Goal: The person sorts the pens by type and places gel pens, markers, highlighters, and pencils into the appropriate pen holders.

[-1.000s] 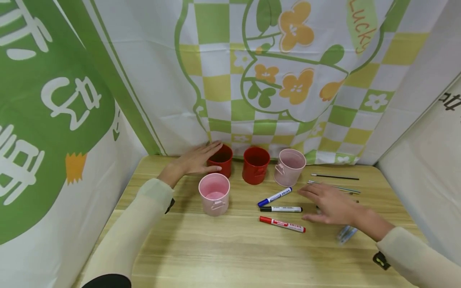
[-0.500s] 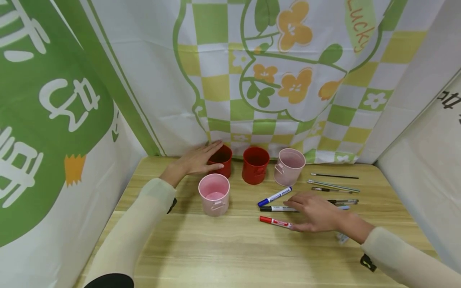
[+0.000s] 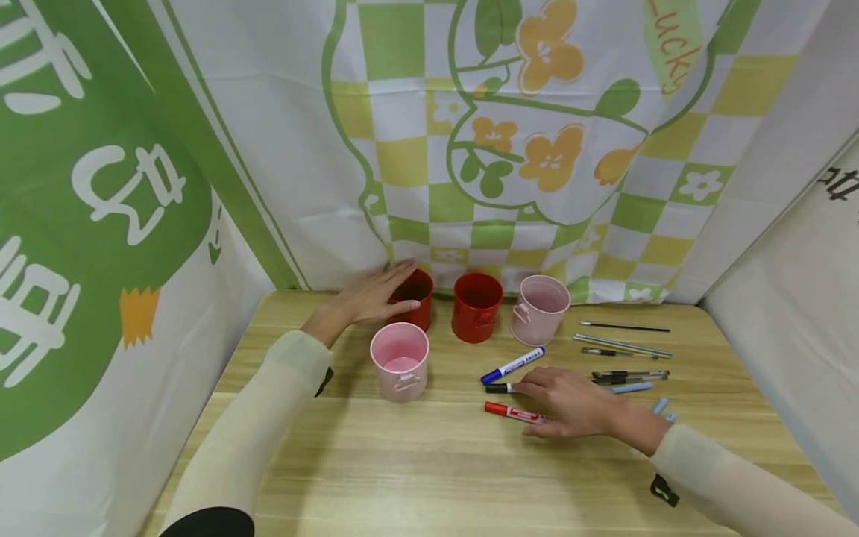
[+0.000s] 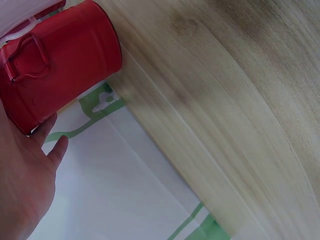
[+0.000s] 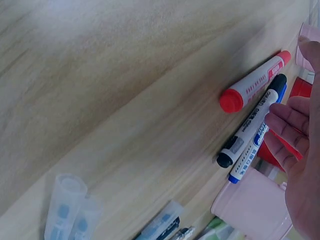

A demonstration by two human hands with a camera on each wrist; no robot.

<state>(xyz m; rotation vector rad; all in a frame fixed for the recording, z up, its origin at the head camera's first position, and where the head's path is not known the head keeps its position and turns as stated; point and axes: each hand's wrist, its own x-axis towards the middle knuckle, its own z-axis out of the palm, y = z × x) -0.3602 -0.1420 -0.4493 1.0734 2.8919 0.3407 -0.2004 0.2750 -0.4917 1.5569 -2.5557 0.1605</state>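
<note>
Here the left hand (image 3: 371, 297) lies spread against the leftmost red bucket (image 3: 421, 313) — the right hand (image 3: 570, 401), fingers spread, over the black marker (image 3: 498, 388).

A black marker (image 5: 251, 121) lies capped, a red marker (image 5: 256, 81) at its six o'clock. At ten stands a red bucket (image 4: 70, 60).

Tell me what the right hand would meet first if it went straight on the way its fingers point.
Likely the front pink cup, which stands ahead of the right hand. The black marker lies beneath its fingers; height above it is unclear, so the hand might brush that first.
</note>
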